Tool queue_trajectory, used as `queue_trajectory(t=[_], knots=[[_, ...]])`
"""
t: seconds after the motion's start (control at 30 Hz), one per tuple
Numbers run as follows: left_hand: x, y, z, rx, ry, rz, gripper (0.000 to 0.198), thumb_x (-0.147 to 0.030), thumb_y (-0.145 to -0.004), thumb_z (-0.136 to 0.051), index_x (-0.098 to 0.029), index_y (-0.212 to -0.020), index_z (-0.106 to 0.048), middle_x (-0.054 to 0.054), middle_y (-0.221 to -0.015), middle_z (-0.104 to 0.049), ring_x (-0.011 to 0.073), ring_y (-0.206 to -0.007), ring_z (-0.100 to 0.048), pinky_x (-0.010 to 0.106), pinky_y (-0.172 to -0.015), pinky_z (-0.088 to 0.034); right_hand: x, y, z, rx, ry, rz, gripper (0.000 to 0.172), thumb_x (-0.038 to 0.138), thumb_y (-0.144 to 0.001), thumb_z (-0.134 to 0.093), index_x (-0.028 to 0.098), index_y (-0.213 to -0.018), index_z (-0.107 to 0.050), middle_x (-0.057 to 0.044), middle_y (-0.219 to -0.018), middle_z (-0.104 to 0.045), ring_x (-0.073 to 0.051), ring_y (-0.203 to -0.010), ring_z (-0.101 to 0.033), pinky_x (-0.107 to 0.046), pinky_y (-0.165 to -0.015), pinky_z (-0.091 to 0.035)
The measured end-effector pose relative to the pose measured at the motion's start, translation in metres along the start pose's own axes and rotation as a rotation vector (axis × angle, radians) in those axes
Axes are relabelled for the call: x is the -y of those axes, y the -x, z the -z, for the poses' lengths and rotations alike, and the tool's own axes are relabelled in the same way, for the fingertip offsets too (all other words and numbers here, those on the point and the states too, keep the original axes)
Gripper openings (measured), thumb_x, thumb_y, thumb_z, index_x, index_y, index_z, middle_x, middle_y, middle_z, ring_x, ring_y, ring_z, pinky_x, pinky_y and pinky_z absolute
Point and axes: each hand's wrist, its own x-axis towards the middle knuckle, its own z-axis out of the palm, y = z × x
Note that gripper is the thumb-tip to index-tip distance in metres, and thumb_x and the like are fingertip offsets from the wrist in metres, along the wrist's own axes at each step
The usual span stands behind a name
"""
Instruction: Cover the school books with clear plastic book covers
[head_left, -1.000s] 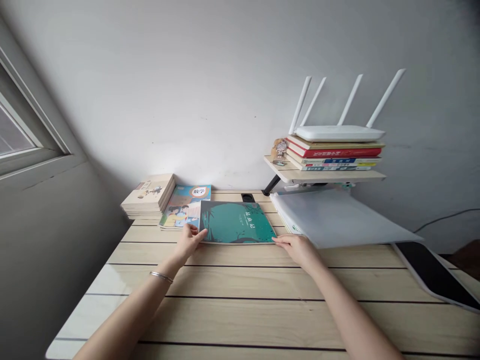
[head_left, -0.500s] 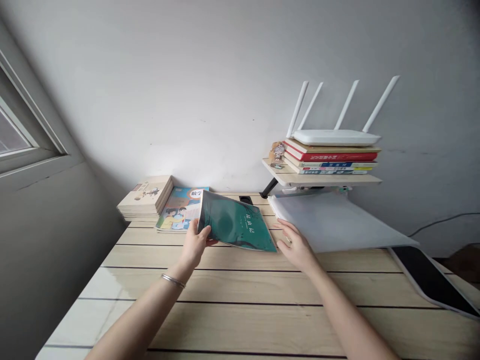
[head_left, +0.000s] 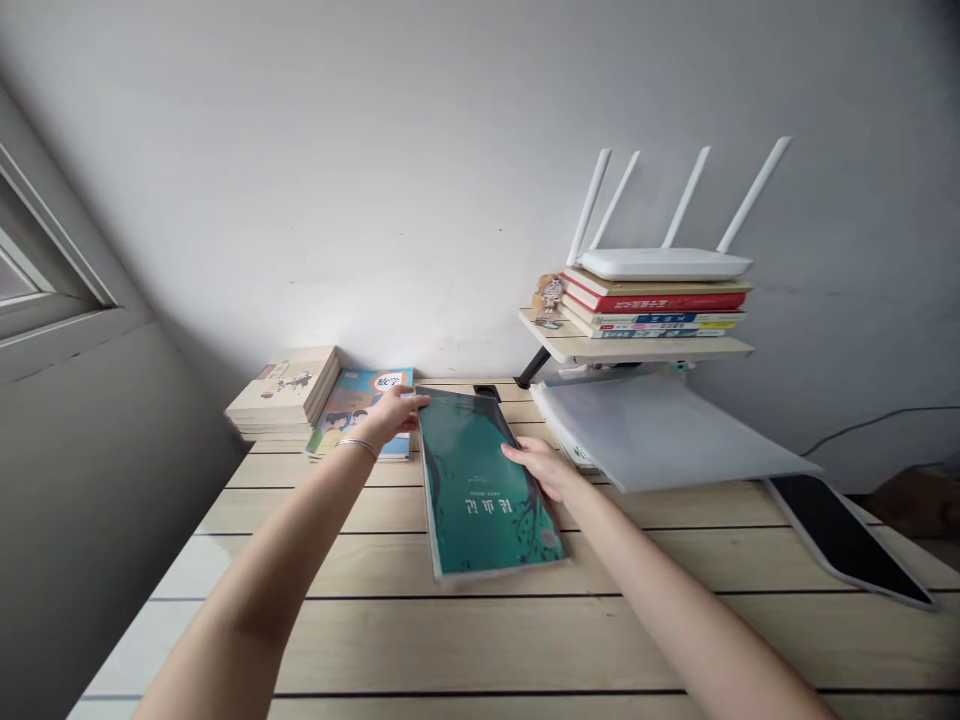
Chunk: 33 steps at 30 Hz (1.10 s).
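Note:
A green book (head_left: 484,505) in a clear cover lies between my hands over the middle of the desk, its title upside down to me. My left hand (head_left: 395,415) grips its far left corner, thumb on top. On the book's right edge, my right hand (head_left: 541,465) is closed with the thumb over the cover and the fingers underneath. Just behind my left hand lies a blue textbook (head_left: 345,393) with cartoon children, partly covered by that hand. Clear plastic sheets (head_left: 660,430) rest on other material to the right of my right hand.
A stack of beige books (head_left: 289,390) sits at the back left. On a raised shelf (head_left: 645,348) at the right, a white router (head_left: 667,263) tops several books (head_left: 675,302) beside a small figurine (head_left: 551,292). A dark-screened tablet (head_left: 847,535) lies on the desk (head_left: 480,640) at right.
The green book has turned so its title end points toward me. My left hand has moved to its far corner, and my right hand has taken hold of its right edge.

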Motion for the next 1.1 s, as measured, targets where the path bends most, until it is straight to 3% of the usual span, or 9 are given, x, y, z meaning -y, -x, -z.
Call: queue_trajectory(t=[0.2,0.33,0.4,0.47,0.57,0.73,0.87,1.0,1.1], knots=[[0.029,-0.006,-0.023,-0.153,-0.084,-0.094,0.048,-0.019,-0.073,-0.063,-0.015,-0.117,-0.046,0.009,-0.090,-0.064,0.0174,-0.078,-0.064,0.032,-0.072,-0.051,-0.011,-0.030,-0.003,-0.227,0.135,0.044,0.021,0.039,-0.073,-0.060,0.018,-0.075,-0.061,-0.006,-0.073,-0.071,-0.020,-0.066,-0.066,-0.028,-0.055,-0.051],[0.050,0.027,-0.021,-0.132,-0.193,-0.230,0.030,-0.013,-0.068,-0.064,-0.017,-0.098,-0.061,0.012,-0.118,-0.057,0.0253,-0.115,-0.052,0.039,-0.096,-0.041,-0.008,-0.037,-0.005,-0.316,0.262,0.119,0.016,0.034,-0.072,-0.059,0.018,-0.073,-0.061,-0.006,-0.075,-0.070,-0.020,-0.067,-0.065,-0.027,-0.058,-0.049],[0.061,0.051,-0.018,-0.081,-0.383,-0.415,0.020,-0.015,-0.072,-0.063,-0.018,-0.092,-0.065,0.012,-0.126,-0.051,0.0265,-0.121,-0.047,0.042,-0.102,-0.036,-0.006,-0.035,-0.005,-0.350,0.325,0.159,0.015,0.033,-0.071,-0.060,0.018,-0.072,-0.062,-0.006,-0.073,-0.069,-0.020,-0.067,-0.064,-0.028,-0.061,-0.049],[0.071,0.076,-0.016,-0.007,-0.613,-0.608,0.017,-0.021,-0.078,-0.059,-0.020,-0.092,-0.067,0.011,-0.125,-0.051,0.0257,-0.116,-0.051,0.043,-0.100,-0.039,-0.005,-0.030,-0.002,-0.389,0.380,0.202,0.014,0.032,-0.071,-0.060,0.019,-0.075,-0.063,-0.005,-0.075,-0.068,-0.020,-0.070,-0.064,-0.031,-0.066,-0.049],[0.085,0.105,-0.013,0.059,-0.819,-0.684,0.017,-0.026,-0.077,-0.062,-0.021,-0.093,-0.068,0.010,-0.118,-0.052,0.0219,-0.102,-0.058,0.034,-0.080,-0.053,-0.001,-0.011,0.003,-0.450,0.436,0.274,0.013,0.029,-0.073,-0.058,0.020,-0.080,-0.065,-0.008,-0.090,-0.066,-0.021,-0.082,-0.062,-0.035,-0.080,-0.047],[0.095,0.118,-0.011,0.050,-0.939,-0.789,0.018,-0.023,-0.072,-0.068,-0.019,-0.090,-0.068,0.008,-0.096,-0.059,0.0205,-0.090,-0.056,0.032,-0.072,-0.054,0.001,0.051,-0.016,-0.317,0.651,0.705,0.014,0.029,-0.082,-0.056,0.021,-0.079,-0.067,-0.007,-0.092,-0.063,-0.021,-0.092,-0.057,-0.037,-0.085,-0.044],[0.099,0.115,-0.015,0.015,-0.977,-0.879,0.010,-0.017,-0.077,-0.063,-0.018,-0.086,-0.068,0.007,-0.086,-0.060,0.0194,-0.085,-0.054,0.033,-0.074,-0.052,0.001,0.095,-0.056,-0.147,0.838,0.849,0.014,0.032,-0.076,-0.068,0.025,-0.087,-0.069,-0.006,-0.102,-0.063,-0.023,-0.098,-0.052,-0.038,-0.083,-0.041],[0.101,0.114,-0.016,0.034,-0.996,-0.911,0.007,-0.018,-0.081,-0.061,-0.017,-0.081,-0.068,0.007,-0.084,-0.060,0.0183,-0.083,-0.053,0.031,-0.072,-0.051,0.002,0.099,-0.083,-0.135,1.025,0.955,0.008,0.028,-0.081,-0.063,0.024,-0.086,-0.068,-0.004,-0.101,-0.065,-0.021,-0.096,-0.052,-0.037,-0.079,-0.036],[0.101,0.114,-0.014,0.048,-0.996,-0.925,0.007,-0.019,-0.081,-0.061,-0.017,-0.080,-0.068,0.006,-0.083,-0.060,0.0176,-0.082,-0.053,0.030,-0.072,-0.051,0.002,0.093,-0.079,-0.130,1.107,1.024,0.014,0.022,-0.088,-0.054,0.023,-0.083,-0.067,-0.003,-0.095,-0.067,-0.019,-0.092,-0.052,-0.036,-0.078,-0.034]])
